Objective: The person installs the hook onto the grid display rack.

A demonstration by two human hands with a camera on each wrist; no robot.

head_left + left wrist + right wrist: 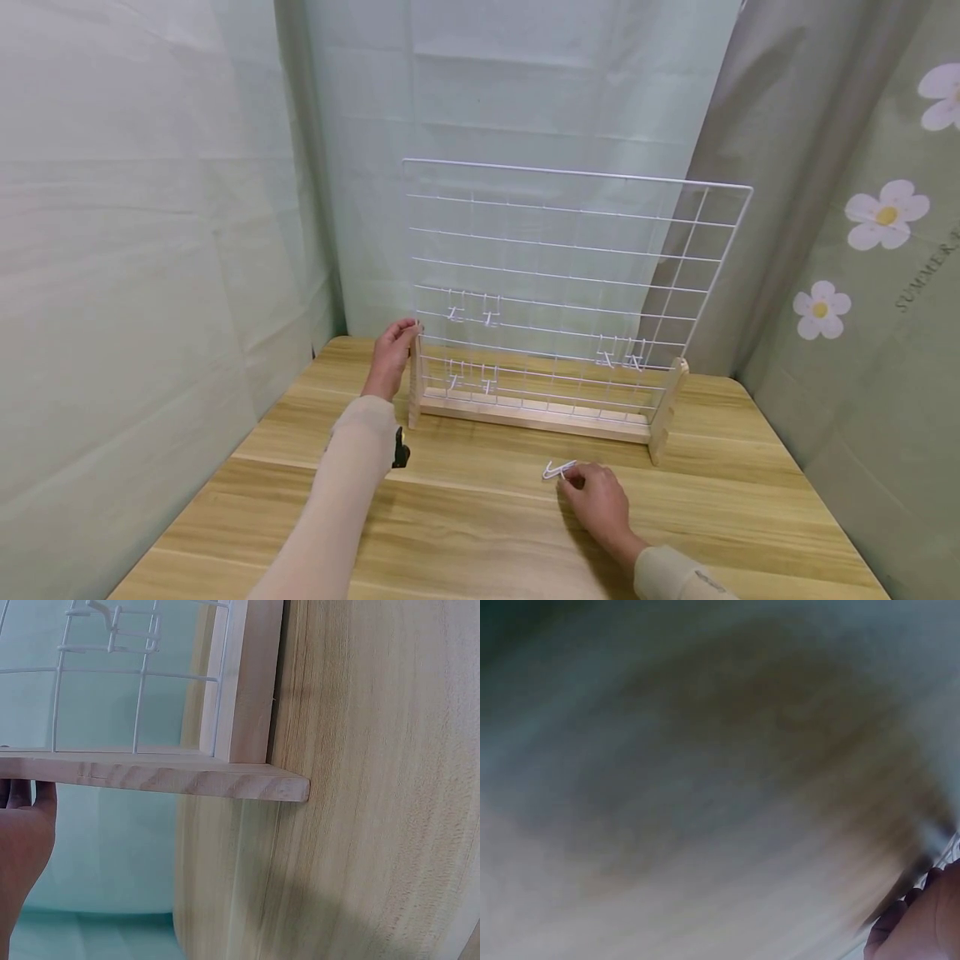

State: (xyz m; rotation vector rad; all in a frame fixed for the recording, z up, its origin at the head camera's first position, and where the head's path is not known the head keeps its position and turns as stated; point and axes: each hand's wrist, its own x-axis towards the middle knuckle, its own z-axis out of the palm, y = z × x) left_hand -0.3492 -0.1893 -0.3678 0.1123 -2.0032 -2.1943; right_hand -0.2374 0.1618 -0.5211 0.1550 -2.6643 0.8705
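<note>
A white wire grid rack stands upright in a pale wooden base. At the top of its left side post, my left hand grips the wood. The left wrist view shows the fingers against the outer face of that side board. My right hand pinches a white wire hook between thumb and fingers, low over the table in front of the rack. Blur fills most of the right wrist view, with part of the right hand in the lower right corner.
Several white hooks hang on the grid: an upper left pair with a hook, a lower left pair with another hook, and a right pair including a hook. The wooden table meets pale curtains behind and at the sides.
</note>
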